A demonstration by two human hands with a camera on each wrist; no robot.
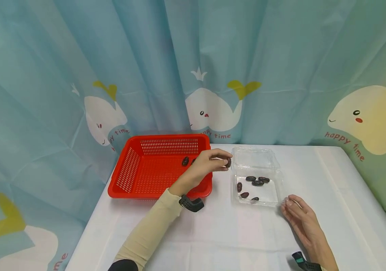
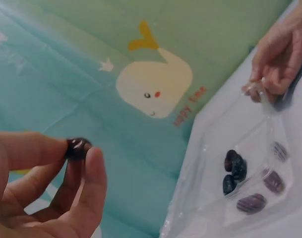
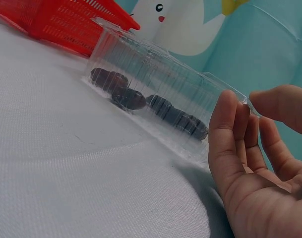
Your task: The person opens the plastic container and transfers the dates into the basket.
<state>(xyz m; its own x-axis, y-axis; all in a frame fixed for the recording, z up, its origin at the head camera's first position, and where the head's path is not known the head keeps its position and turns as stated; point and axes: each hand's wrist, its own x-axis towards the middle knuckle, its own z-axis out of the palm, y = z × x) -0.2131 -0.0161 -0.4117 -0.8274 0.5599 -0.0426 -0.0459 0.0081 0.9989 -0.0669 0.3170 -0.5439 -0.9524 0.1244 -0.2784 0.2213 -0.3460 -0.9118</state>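
My left hand (image 1: 220, 161) pinches a dark brown date (image 1: 228, 162) between thumb and fingertips, in the air between the red basket (image 1: 135, 177) and the clear plastic box (image 1: 272, 195). In the left wrist view the date (image 2: 78, 148) sits at the fingertips. Several dates (image 1: 256, 182) lie in the clear box (image 3: 155, 74). Two dates (image 1: 185, 161) lie in the basket. My right hand (image 1: 289, 205) touches the box's near right corner with thumb and fingertips (image 3: 227, 124).
A white cloth covers the table (image 1: 240, 241). A blue curtain with whale prints (image 1: 209, 109) hangs close behind. The box's lid (image 1: 254, 158) lies open toward the curtain. The table's edges run at the left and right.
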